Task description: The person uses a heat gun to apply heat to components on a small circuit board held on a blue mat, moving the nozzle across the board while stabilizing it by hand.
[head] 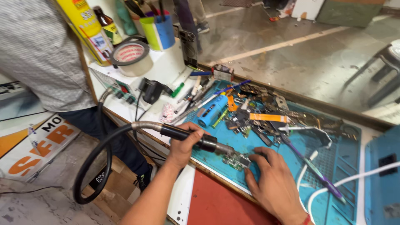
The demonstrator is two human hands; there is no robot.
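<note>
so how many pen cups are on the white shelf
2, side by side at the back of the white shelf: a lime green plastic cup on the left and a blue plastic cup touching it on the right. Others may be hidden beyond the frame.

Hot-air handle (189,136): matt black plastic grip, bare metal nozzle at the tip, dull sheen. Hose (146,125) off it: ribbed metal gooseneck, then smooth black rubber. Left hand (183,148) wraps the grip. Circuit board (236,160): green, matt, with small shiny metal cans; right hand (273,181) fingers (256,156) rest on it. Work mat (346,166): blue silicone-like rubber, matt, moulded ridges. Worktop (166,66): white laminate, smooth, scuffed. Tape roll (132,56): glossy clear film on a card core. Spray can (85,25): glossy yellow painted metal. Floor (291,54): grey concrete, worn and blotchy. Person's shirt (37,50): fine-weave cloth, matt.
</note>
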